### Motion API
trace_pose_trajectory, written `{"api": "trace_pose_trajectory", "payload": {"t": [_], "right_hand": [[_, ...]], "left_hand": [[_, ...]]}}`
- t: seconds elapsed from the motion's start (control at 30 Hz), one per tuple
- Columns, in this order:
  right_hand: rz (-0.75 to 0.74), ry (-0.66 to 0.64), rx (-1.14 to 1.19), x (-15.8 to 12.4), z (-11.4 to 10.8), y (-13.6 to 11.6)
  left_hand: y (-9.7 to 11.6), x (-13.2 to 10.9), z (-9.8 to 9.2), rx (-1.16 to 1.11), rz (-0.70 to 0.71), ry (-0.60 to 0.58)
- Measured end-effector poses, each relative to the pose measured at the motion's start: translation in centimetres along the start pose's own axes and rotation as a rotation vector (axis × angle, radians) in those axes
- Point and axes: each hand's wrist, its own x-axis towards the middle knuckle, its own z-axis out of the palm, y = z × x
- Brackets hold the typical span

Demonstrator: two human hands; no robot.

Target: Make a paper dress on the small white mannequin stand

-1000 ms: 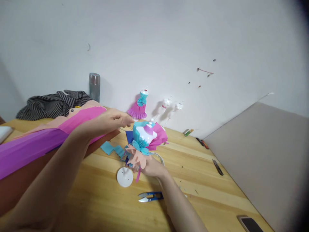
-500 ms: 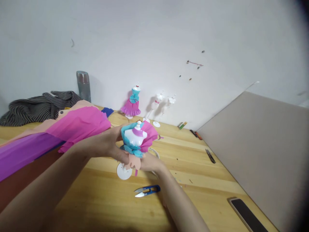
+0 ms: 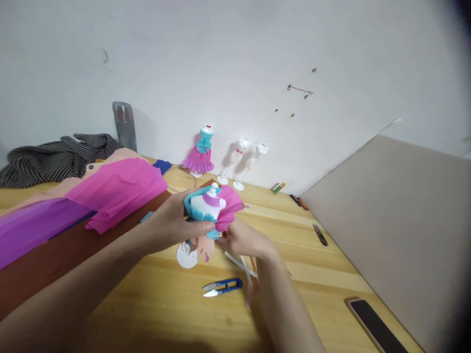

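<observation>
My left hand (image 3: 186, 220) is wrapped round a miniature dress form (image 3: 205, 206), white with a purple neck band. Turquoise crepe paper (image 3: 191, 203) covers its side and front, and a pink crepe paper ruffle (image 3: 231, 208) fans out at its right. Scalloped peach paper (image 3: 205, 246) hangs below, beside the round white base (image 3: 186, 256). My right hand (image 3: 243, 239) is closed just right of the form, under the pink ruffle; what its fingertips pinch is hidden. Pale narrow strips (image 3: 243, 265) lie by that wrist. Blue thread snips (image 3: 222, 287) rest on the table in front.
A dressed form (image 3: 201, 152) and two bare forms (image 3: 241, 152) stand by the wall. Crepe sheets (image 3: 125, 184), striped cloth (image 3: 55, 159) and a grey bottle (image 3: 125, 126) are at left. A craft knife (image 3: 320, 235) and phone (image 3: 375, 323) lie at right.
My right hand has come out from behind the form to its right side, and pale strips now show by its wrist. My left thumb has moved up onto the turquoise paper.
</observation>
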Motion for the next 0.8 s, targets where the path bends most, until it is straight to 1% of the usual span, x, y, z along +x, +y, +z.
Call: {"api": "trace_pose_trajectory", "payload": {"t": [0.07,0.1,0.13,0.2,0.27,0.33,0.4,0.5,0.63,0.8], "right_hand": [[0.0,-0.016,-0.008,-1.2,-1.6,-1.0],[0.002,0.04,-0.01,-1.9,-2.2,-1.6],[0.016,0.123,0.002,-2.5,-2.6,-2.3],[-0.014,0.258,0.084,-3.5,-2.9,-3.8],[-0.061,0.309,0.163,-4.1,-2.4,-5.0],[-0.034,0.381,0.135,-4.2,-1.7,-5.6],[0.011,0.436,0.076,-4.1,-0.9,-5.6],[0.035,0.461,0.094,-3.6,-0.2,-5.3],[-0.019,0.493,0.162,-3.4,0.1,-5.5],[-0.06,0.561,0.048,-3.4,0.4,-5.8]], "left_hand": [[0.0,-0.1,0.1,0.023,-0.026,0.009],[0.1,-0.2,0.2,0.033,-0.042,0.007],[0.2,-0.2,0.3,0.039,-0.056,0.007],[0.4,-0.3,0.6,0.039,-0.086,0.007],[0.6,-0.3,0.8,0.027,-0.091,0.025],[0.6,-0.3,0.9,0.019,-0.089,0.037],[0.5,-0.3,0.9,0.022,-0.083,0.032],[0.2,-0.2,0.7,0.047,-0.06,0.012],[0.1,-0.2,0.5,0.018,-0.05,-0.002],[0.1,-0.1,0.3,-0.006,-0.042,-0.022]]}}
